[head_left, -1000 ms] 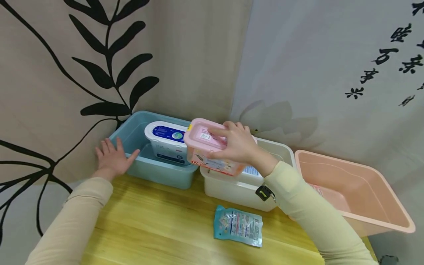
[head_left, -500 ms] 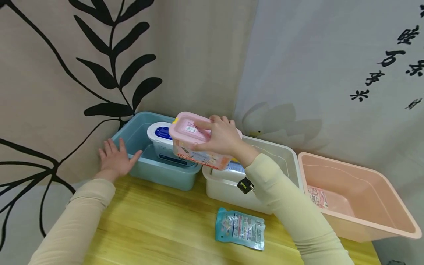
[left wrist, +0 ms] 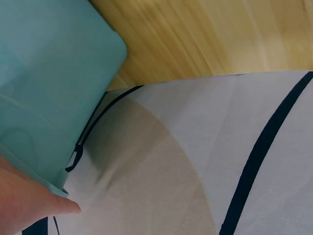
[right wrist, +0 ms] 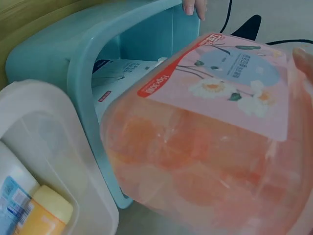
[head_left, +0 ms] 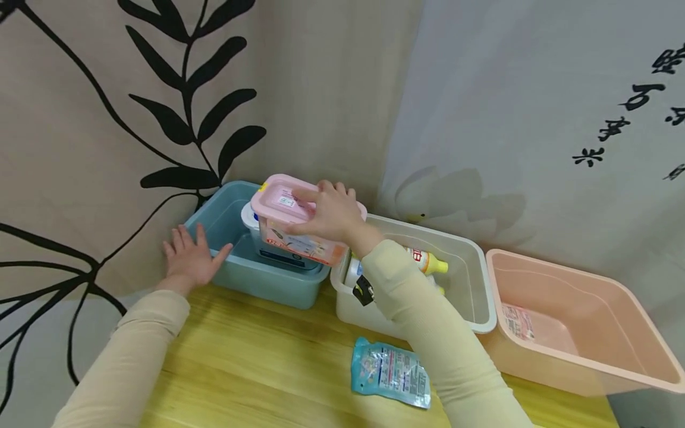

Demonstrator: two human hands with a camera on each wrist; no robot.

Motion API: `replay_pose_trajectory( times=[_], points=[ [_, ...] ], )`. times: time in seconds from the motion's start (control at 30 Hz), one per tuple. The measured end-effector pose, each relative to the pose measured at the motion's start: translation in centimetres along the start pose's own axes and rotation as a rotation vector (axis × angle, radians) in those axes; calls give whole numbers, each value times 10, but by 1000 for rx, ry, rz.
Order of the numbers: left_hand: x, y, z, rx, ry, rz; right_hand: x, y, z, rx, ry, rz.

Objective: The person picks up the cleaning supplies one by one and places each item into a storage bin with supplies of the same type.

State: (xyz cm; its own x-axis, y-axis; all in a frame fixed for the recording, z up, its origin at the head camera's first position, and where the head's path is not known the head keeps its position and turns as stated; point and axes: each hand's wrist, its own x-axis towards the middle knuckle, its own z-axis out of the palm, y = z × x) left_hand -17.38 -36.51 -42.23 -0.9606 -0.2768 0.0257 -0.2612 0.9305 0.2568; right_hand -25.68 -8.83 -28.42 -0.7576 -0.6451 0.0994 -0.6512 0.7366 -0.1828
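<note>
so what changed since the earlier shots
The right hand, still gripping the pink-lidded box, shifted leftward, further over the blue bin; a yellow-capped bottle now shows in the white bin. The left hand stayed touching the blue bin, the teal pouch on the table.

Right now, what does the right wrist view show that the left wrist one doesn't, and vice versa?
Only right wrist: orange-tinted tub in right hand, white bin with bottles, white box inside blue bin.
Only left wrist: where table meets cloth, and the cloth's tan patch.
Both: blue bin, part of left hand, table, black-patterned cloth.
</note>
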Motion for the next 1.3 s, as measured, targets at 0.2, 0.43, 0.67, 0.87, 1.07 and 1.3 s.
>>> replay_pose_trajectory(
  times=[0.2, 0.43, 0.67, 0.87, 1.07, 1.3],
  points=[
    [-2, 2, -2, -13, -2, -3, 10, -2, 10, 5, -7, 21],
    [-3, 2, -2, -12, 14, 0, 21, -7, 27, 35, -5, 9],
    [-3, -2, 1, -38, -2, -1, 27, -11, 50, 60, -16, 6],
    [-3, -3, 0, -43, -4, -1, 29, -15, 65, 19, -22, -21],
    [-2, -2, -2, -37, -21, -9, 28, -16, 79, 40, -42, -29],
    [-2, -3, -2, -20, -20, -13, 28, -17, 90, 55, -62, -13]
  ],
)
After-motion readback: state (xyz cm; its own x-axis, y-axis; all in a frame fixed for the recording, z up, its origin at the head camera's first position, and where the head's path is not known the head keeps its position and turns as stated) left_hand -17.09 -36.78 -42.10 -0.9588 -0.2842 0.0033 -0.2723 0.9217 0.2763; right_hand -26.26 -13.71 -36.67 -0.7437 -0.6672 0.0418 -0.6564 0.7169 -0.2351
